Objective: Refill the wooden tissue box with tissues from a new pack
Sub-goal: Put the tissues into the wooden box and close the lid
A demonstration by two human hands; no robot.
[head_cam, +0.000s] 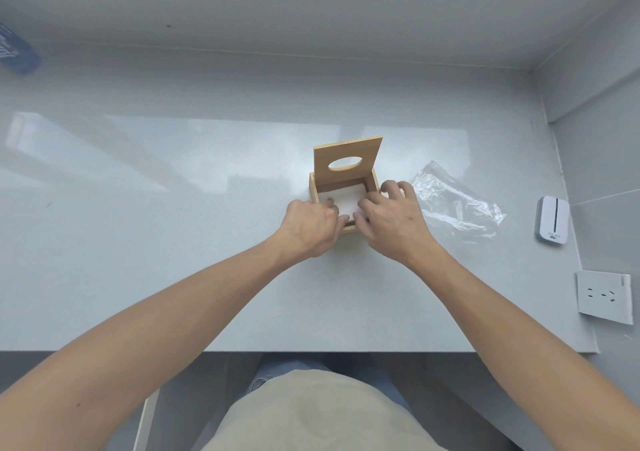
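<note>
1. The wooden tissue box [313,187] sits near the middle of the pale countertop [173,242], and its lid [346,154], which has 1 oval slot, stands propped up at the far side, so the box is open at the top.

2. A white stack of tissues [341,202] already lies inside the box, filling much of the visible opening; the near edge of the stack is hidden by the hands.

3. The left hand [308,227] is at the near-left corner of the box, fingers curled down over the rim onto the tissues. It looks to be pressing or tucking the stack rather than gripping it, though the fingertips are partly hidden.

4. The right hand [394,218] covers the near-right corner, fingers spread and flat, some on the tissues and some draped over the right wall of the box. It is an open, pressing hand, holding nothing.

5. An empty clear plastic wrapper [457,204] lies flat on the countertop just to the right of the box, apart from both hands. This suggests the new pack has been opened and emptied.

6. As a judgement, the task is most of the way done: the tissues are out of the pack and in the box. What is left appears to be seating the stack evenly, perhaps drawing the top tissue toward the slot, and lowering the lid.

7. A white device [552,220] and a wall socket [604,296] at the right play no part.
</note>
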